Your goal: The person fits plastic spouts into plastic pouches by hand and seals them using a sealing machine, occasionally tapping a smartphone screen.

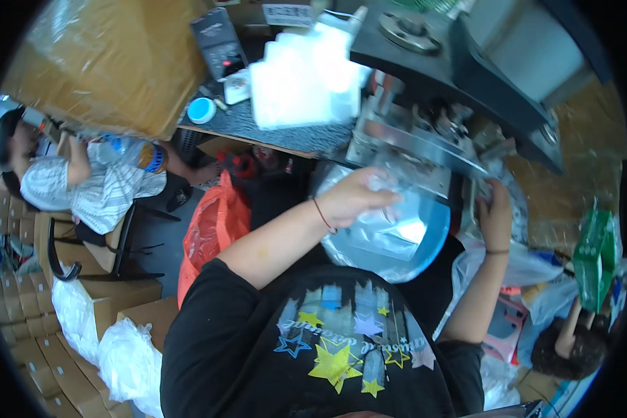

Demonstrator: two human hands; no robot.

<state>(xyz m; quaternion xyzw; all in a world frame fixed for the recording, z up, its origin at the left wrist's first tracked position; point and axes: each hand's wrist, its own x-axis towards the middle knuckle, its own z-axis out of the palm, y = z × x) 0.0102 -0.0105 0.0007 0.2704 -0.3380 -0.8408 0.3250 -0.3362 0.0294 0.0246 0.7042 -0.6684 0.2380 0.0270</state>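
Observation:
My left hand (364, 199) is over a blue basin (437, 240), its fingers closed on a thin piece of clear plastic film (391, 182). Clear plastic pieces (383, 240) lie in the basin below it. Just beyond is a bench machine with a long metal bar (425, 148) and a steel plate (425, 180). At the bar's right end, my right hand (495, 212) has its fingers bent against the machine's edge; what they grip, if anything, is hidden. Clear film (512, 188) hangs beside that hand.
A stack of whitish translucent sheets (303, 87) lies on the dark tabletop (285, 136), near a round blue-lidded tub (201, 110). A red plastic bag (216, 223) stands at my left. Another person (90, 174) sits further left; someone's dark-haired head (571, 348) shows at lower right.

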